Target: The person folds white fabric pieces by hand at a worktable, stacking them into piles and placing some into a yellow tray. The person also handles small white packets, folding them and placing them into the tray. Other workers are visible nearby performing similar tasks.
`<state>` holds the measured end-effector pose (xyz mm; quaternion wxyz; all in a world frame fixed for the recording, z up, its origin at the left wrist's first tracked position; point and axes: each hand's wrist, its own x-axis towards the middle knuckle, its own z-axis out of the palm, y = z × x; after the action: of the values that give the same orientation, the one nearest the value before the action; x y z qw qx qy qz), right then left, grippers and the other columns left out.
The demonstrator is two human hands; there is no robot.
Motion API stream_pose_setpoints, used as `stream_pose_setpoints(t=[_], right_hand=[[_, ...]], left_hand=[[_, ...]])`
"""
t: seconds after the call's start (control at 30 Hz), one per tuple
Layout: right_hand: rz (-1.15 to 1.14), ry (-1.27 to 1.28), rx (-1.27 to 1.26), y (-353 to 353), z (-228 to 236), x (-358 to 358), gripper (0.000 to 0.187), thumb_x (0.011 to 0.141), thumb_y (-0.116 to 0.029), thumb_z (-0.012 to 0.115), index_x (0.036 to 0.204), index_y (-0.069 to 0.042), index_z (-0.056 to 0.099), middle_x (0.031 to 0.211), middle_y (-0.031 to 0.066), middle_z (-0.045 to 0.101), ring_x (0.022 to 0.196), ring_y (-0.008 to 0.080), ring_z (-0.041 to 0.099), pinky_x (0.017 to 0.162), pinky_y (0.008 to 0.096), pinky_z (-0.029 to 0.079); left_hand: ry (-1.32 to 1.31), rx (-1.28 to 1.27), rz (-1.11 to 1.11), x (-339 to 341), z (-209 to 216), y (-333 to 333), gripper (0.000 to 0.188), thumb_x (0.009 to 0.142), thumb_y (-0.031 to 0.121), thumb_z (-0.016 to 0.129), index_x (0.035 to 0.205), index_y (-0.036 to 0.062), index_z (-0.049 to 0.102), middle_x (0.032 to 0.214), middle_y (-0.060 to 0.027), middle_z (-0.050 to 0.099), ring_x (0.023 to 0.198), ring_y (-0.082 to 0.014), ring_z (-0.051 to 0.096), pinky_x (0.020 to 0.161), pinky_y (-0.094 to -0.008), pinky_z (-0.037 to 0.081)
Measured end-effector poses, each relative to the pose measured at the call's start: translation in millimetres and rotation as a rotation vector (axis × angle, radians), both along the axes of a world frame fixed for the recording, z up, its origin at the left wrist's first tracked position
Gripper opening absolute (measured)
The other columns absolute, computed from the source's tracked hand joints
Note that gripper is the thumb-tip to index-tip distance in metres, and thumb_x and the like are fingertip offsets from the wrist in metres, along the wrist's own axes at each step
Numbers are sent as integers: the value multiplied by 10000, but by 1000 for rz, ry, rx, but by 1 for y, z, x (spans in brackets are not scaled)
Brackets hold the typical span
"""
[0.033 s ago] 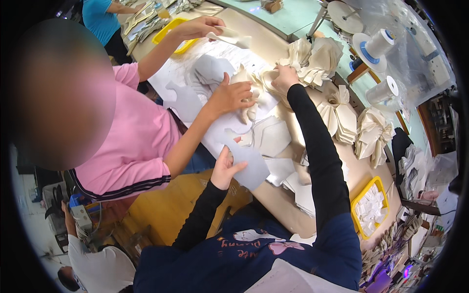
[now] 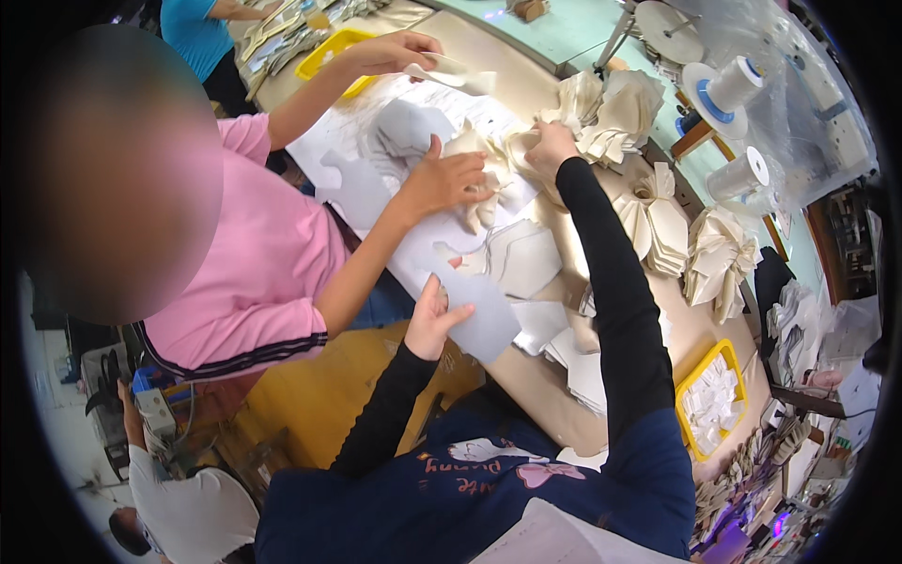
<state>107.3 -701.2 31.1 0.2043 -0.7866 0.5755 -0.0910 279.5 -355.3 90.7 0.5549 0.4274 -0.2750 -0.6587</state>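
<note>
My left hand [image 2: 435, 318] grips a flat pale grey cut piece [image 2: 477, 320] by its left edge, thumb on top. Farther off, my right hand [image 2: 552, 148] is closed on a bunch of cream cut pieces [image 2: 522, 155], its fingertips partly hidden. Just left of it, a co-worker's hand [image 2: 442, 188] spreads its fingers over more cream pieces. The co-worker's other hand [image 2: 399, 54] holds a curled cream piece [image 2: 456, 73]. Grey shaped pieces [image 2: 409, 130] lie on white paper beside these hands. Between my arms sits a stack of pale grey pieces [image 2: 528, 258].
Bundles of cream pieces [image 2: 650, 226] line the table's far right side. A yellow basket [image 2: 683, 428] of small white pieces stands at right, another yellow basket [image 2: 305, 68] behind the co-worker. White thread cones [image 2: 733, 86] stand beyond. The co-worker in pink [image 2: 254, 263] is close on my left.
</note>
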Motion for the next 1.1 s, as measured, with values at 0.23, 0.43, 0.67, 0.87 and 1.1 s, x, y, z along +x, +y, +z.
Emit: stream_pose_setpoints(t=[0.23, 0.43, 0.67, 0.87, 1.1], right_hand=[[178, -86, -39, -31, -8, -4, 644, 566, -219, 855, 1138, -17, 640, 1109, 194, 656, 1071, 342, 624, 930, 378, 496], [-8, 99, 36, -36, 1, 18, 471, 645, -239, 835, 1024, 8, 702, 1046, 214, 701, 1020, 333, 671, 882, 387, 527], [-4, 337, 98, -16, 29, 21, 521, 684, -212, 825, 1146, -26, 672, 1164, 211, 668, 1089, 311, 652, 943, 396, 522], [15, 254, 100, -30, 13, 9, 576, 624, -225, 862, 1132, -24, 679, 1128, 217, 676, 1060, 324, 654, 956, 382, 515], [15, -162, 50, -29, -8, -5, 757, 531, -126, 897, 1210, -47, 571, 1217, 206, 595, 1137, 362, 596, 953, 397, 502]], left_hand=[[233, 41, 110, -1, 19, -2, 874, 874, -110, 511, 1574, 176, 74, 1381, -174, 491, 1244, -247, 536, 1026, -386, 447], [293, 11, 155, -3, 24, -3, 912, 855, -135, 500, 1577, 206, 59, 1411, -159, 456, 1277, -261, 508, 1054, -403, 427], [298, 50, 154, 2, 20, 0, 911, 842, -141, 495, 1578, 194, 75, 1449, -161, 417, 1324, -268, 468, 1077, -410, 411], [311, 58, 147, 1, 19, -1, 911, 836, -146, 486, 1580, 185, 78, 1452, -179, 422, 1323, -276, 473, 1081, -411, 408], [326, 28, 134, -2, 13, -2, 905, 835, -154, 481, 1579, 172, 83, 1426, -191, 448, 1306, -276, 491, 1076, -408, 413]])
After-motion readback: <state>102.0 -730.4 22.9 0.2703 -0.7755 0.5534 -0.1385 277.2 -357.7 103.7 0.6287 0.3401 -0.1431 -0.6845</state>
